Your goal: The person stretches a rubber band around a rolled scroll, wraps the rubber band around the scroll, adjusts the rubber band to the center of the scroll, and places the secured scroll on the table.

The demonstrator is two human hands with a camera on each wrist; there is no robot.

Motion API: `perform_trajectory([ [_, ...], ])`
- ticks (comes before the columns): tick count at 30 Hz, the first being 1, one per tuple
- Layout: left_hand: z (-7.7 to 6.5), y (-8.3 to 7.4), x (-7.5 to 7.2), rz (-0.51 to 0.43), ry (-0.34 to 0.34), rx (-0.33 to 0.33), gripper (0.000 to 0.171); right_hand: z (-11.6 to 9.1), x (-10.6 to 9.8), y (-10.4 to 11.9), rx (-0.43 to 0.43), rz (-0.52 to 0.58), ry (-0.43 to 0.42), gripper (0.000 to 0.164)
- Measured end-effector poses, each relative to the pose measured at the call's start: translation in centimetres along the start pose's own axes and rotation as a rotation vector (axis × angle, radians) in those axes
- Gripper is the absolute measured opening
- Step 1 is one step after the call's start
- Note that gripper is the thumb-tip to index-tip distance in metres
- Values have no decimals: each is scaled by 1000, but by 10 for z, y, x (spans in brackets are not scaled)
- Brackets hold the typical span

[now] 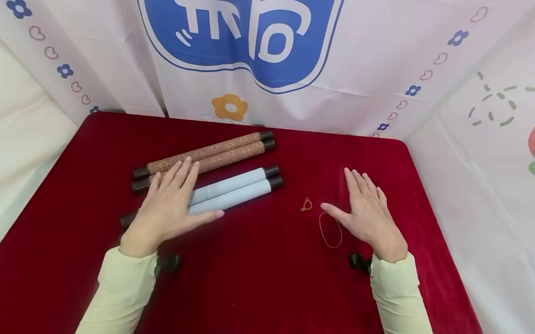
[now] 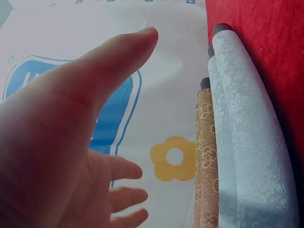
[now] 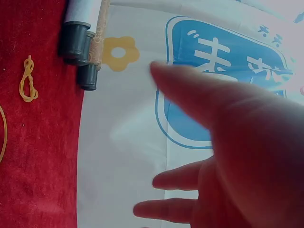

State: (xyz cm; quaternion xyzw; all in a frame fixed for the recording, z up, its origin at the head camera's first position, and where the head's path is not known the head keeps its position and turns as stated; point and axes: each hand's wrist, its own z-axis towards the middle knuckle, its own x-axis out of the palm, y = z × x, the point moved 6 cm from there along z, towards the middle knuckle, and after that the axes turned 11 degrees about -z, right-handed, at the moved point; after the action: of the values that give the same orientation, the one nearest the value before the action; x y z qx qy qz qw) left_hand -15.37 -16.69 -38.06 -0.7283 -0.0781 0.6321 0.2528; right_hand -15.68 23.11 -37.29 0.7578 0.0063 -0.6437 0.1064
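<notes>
In the head view my left hand (image 1: 171, 203), fingers spread, is over the left part of two rolled scrolls. The nearer is a pale blue scroll (image 1: 231, 194) with twin rolls and black end knobs; the left hand covers part of it. Behind it lies a brown patterned scroll (image 1: 215, 155), also a double roll with black ends. My right hand (image 1: 369, 215) is held out over the right side with straight fingers and nothing in it. Beside its thumb lie a rubber band (image 1: 330, 230) in a loose loop and a twisted, knotted rubber band (image 1: 306, 204).
A red velvet cloth (image 1: 245, 284) covers the table. Behind it hangs a white curtain (image 1: 363, 91) with a blue sign print and a yellow flower. Dark wrist camera mounts (image 1: 359, 262) stick out from both cuffs.
</notes>
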Motion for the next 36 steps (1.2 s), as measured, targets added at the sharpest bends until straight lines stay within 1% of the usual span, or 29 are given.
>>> perform_trajectory([
  [3,3,-4,0,-9,-23,63,114,1,-1,-3,-23,-21,-1,89],
  [5,6,-6,2,-16,-53,115,104,2,0,-4,-41,-24,2,76],
  [8,8,-11,5,-26,-114,184,90,7,7,-8,-57,-15,28,57],
  [12,11,-18,10,-57,-180,240,73,15,20,-14,-57,13,79,34],
  [14,13,-23,13,-85,-192,262,65,20,26,-16,-57,19,101,26],
  [18,18,-38,23,-132,-162,302,50,27,36,-18,-61,15,125,16],
  [21,22,-50,32,-171,-112,317,44,30,43,-20,-58,3,140,14],
  [25,30,-66,43,-212,-61,339,41,31,51,-23,-51,-3,153,12],
  [31,41,-88,56,-245,-8,392,35,32,54,-24,-59,-35,139,4],
  [36,50,-104,67,-270,33,425,35,32,55,-23,-69,-62,125,7],
])
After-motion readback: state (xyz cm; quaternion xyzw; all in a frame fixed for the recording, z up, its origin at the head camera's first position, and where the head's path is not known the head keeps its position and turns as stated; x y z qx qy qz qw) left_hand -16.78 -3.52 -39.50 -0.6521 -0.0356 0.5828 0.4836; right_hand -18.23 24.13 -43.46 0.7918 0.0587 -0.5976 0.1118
